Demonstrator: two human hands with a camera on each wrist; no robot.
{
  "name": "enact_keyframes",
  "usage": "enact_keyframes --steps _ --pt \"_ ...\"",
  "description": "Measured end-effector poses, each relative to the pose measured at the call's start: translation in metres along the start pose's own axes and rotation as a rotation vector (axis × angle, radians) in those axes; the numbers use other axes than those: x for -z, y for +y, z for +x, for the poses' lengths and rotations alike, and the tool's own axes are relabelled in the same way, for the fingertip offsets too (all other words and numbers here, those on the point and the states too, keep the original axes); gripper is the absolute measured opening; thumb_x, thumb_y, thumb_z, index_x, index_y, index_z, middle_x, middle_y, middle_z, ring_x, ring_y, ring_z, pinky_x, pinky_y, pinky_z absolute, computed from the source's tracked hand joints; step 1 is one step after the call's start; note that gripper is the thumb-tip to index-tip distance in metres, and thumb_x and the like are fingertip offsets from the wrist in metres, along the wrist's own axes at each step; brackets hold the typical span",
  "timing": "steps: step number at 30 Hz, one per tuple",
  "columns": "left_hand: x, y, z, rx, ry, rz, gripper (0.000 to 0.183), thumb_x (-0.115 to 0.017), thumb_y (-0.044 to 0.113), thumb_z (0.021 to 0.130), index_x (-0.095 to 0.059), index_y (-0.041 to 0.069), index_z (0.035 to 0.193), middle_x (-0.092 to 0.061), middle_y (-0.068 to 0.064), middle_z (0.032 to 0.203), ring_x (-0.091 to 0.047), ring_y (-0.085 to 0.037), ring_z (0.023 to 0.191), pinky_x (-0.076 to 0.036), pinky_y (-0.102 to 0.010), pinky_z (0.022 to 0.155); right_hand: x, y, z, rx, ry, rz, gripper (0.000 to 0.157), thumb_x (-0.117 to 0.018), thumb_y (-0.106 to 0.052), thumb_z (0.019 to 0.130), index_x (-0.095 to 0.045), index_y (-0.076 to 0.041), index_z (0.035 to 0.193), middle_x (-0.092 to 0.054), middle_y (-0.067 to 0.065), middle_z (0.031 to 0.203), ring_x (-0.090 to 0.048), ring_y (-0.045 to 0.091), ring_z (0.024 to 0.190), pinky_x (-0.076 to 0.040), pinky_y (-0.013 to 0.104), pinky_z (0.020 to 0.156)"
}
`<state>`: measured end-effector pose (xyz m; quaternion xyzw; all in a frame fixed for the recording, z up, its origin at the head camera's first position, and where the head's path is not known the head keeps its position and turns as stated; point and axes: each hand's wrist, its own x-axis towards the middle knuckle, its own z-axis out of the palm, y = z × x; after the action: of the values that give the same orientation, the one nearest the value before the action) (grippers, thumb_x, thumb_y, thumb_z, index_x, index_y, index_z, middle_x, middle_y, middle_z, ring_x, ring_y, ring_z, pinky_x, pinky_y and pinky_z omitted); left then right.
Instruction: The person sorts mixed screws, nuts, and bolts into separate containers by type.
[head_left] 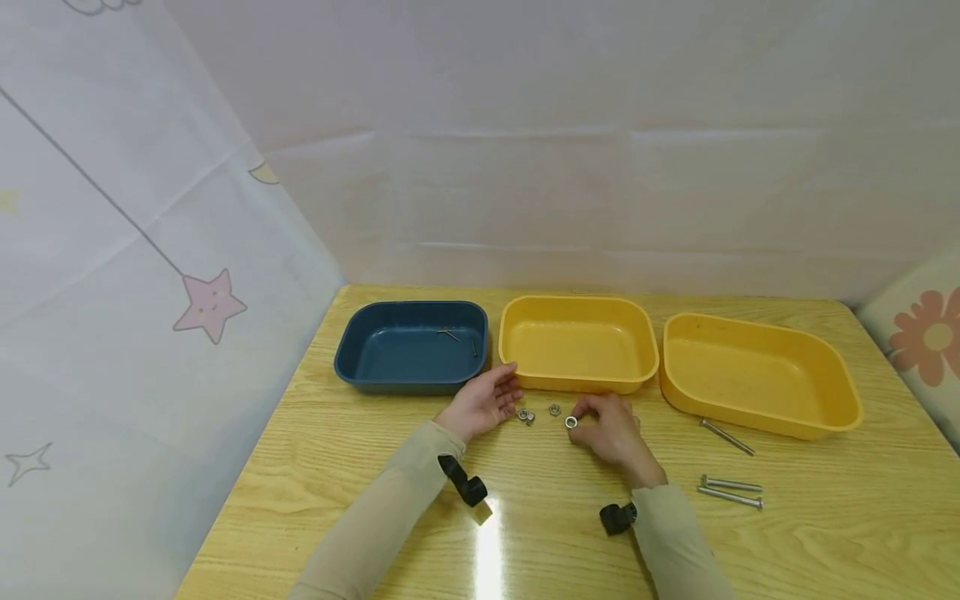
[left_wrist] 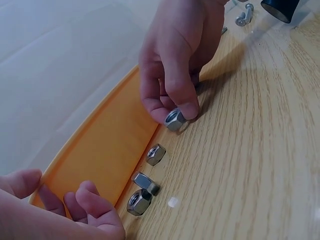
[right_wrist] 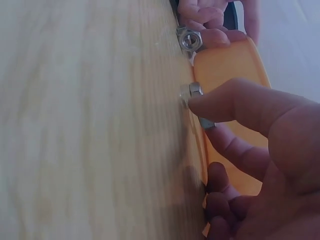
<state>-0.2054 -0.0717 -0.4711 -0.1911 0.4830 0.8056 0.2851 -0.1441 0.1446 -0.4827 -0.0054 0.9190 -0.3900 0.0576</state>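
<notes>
Head view: on the desk (head_left: 540, 517) I see the middle yellow bin (head_left: 577, 385); the left hand (head_left: 486, 403), fingers loose, touches its near-left corner. The right hand (head_left: 617, 433) pinches a hex nut (head_left: 572, 427) in front; I'd grip opposite flats, avoiding the loose nuts (head_left: 555, 410).

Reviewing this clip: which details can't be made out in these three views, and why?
Head: screws in the blue tray; too small to read threads or head shape.
Left wrist: back part of the left hand; cut off by the picture's left edge.
Right wrist: much of the nut in the right hand; covered by the thumb.
Right wrist: most of the blue tray; behind the left hand and past the top edge.
</notes>
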Motion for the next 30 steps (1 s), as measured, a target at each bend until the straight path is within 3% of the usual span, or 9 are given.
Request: enact_keyframes --steps 6,15,30 --pt "0.002 0.0 0.0 -0.005 0.001 0.012 0.015 -0.059 0.026 0.096 -0.054 0.013 0.091 -0.052 0.0 0.09 -0.051 -0.016 0.082 -0.04 -0.025 0.068 0.006 0.003 -0.002 0.04 -0.023 -0.026 0.015 -0.073 -0.016 0.071 -0.066 -0.016 0.084 -0.06 0.007 0.099 -0.047 0.03 0.102 -0.033 0.048 0.089" --pt "0.003 -0.001 -0.001 -0.011 0.001 0.021 0.016 -0.058 0.026 0.095 -0.052 0.013 0.088 -0.05 -0.001 0.089 -0.05 -0.016 0.082 -0.039 -0.024 0.068 0.014 0.008 -0.004 0.151 -0.061 -0.058 0.016 -0.072 -0.011 0.068 -0.063 -0.013 0.081 -0.054 0.003 0.079 -0.042 0.018 0.079 -0.031 0.031 0.072" --pt "0.006 -0.002 0.003 -0.002 -0.02 0.027 0.017 -0.057 0.028 0.096 -0.051 0.013 0.091 -0.049 -0.002 0.092 -0.052 -0.016 0.083 -0.04 -0.023 0.066 0.037 0.007 -0.017 0.249 -0.019 -0.082 0.012 -0.069 -0.01 0.072 -0.062 -0.013 0.081 -0.058 0.003 0.08 -0.049 0.018 0.078 -0.038 0.03 0.071"
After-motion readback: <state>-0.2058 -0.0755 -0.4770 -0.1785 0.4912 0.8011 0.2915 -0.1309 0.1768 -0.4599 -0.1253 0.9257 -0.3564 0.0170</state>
